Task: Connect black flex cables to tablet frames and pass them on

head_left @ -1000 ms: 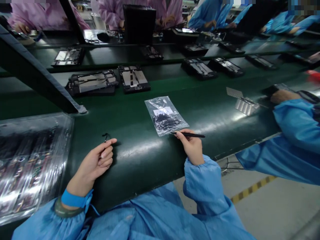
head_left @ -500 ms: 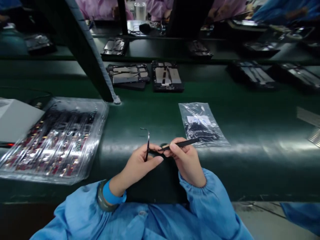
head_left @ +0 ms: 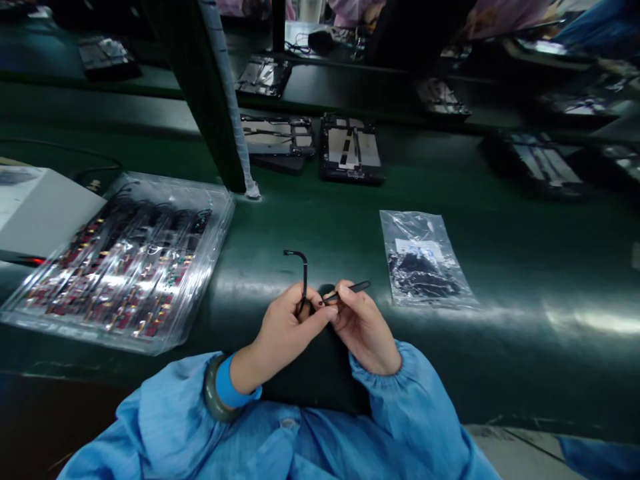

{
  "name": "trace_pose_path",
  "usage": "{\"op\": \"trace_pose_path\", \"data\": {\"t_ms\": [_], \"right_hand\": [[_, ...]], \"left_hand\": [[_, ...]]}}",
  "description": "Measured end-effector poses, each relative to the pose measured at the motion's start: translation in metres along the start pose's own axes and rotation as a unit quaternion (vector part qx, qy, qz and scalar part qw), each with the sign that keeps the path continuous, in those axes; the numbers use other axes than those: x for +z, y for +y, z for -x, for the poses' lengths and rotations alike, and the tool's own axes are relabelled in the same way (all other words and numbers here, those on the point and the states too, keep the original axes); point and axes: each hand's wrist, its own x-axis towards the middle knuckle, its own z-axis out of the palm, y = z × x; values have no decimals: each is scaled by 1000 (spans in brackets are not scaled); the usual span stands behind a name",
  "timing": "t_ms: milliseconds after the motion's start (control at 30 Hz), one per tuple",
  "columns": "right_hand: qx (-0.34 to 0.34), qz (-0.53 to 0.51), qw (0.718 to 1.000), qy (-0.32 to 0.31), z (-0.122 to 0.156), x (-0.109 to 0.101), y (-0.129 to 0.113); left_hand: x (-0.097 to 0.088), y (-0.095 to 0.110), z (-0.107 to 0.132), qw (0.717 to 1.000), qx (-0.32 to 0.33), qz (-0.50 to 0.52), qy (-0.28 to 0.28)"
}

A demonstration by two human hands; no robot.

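My left hand is closed on a thin black flex cable. The cable's upper end stands out above the fingers and bends over to the left. In my right hand are black tweezers, held like a pen, their tips meeting the left thumb and fingertip. A tiny dark piece sits at those tips, too small to name. Right of the hands lies a clear plastic bag with black parts and a white label inside.
A clear plastic tray of cable-like boards lies at left, beside a white box. Behind stand a slanted post and opened tablet-like devices. More devices rest on the far shelf, with people in pink beyond.
My left thumb has come up to the fingertips and closed at the tweezer tips. The tweezers point a little differently. The whole view has shifted and turned slightly.
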Motion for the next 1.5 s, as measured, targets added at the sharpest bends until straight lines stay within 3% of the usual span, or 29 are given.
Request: {"op": "trace_pose_path", "data": {"t_ms": [800, 1133, 1500], "right_hand": [[71, -46, 996, -38, -10, -10, 10], [78, -45, 995, -46, -12, -8, 11], [61, -34, 997, -41, -13, -8, 11]], "left_hand": [[-5, 3, -2, 999, 4, -36, 7], [-6, 7, -1, 1000, -17, -19, 14], [-4, 4, 0, 999, 22, -13, 22]]}}
